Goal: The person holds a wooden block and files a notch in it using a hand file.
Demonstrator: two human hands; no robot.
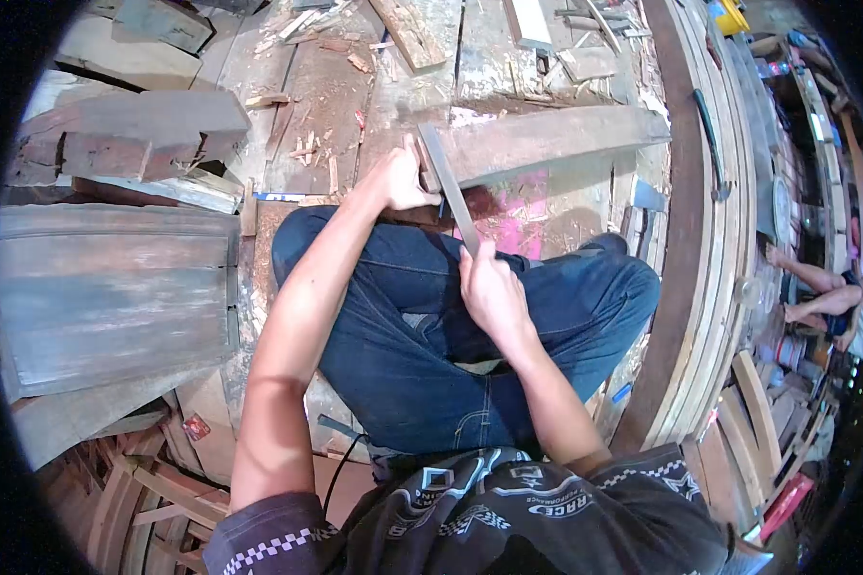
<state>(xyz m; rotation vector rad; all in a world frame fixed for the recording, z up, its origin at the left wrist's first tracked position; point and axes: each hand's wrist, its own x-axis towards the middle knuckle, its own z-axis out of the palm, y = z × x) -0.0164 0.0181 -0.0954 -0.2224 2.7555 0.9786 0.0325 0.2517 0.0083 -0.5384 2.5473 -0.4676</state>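
Note:
A long, slightly curved wooden piece point(556, 142) lies across in front of my crossed legs, its left end just above my lap. My left hand point(403, 179) is closed round that left end, thumb upward and some fingers hidden behind the wood. In my right hand point(494, 290) is the near end of a long, flat, grey bar that looks like a file point(448, 182). The bar slants up and to the left, crossing the wooden piece's end close to my left fingers. Whether it touches the wood I cannot tell.
Wood chips and offcuts point(412, 38) litter the plank floor. At left stand thick wood blocks point(153, 129) and a weathered panel point(115, 297). Long boards point(676, 287) run along the right, with a hammer-like tool point(714, 144) on them. Another person's legs point(820, 287) show far right.

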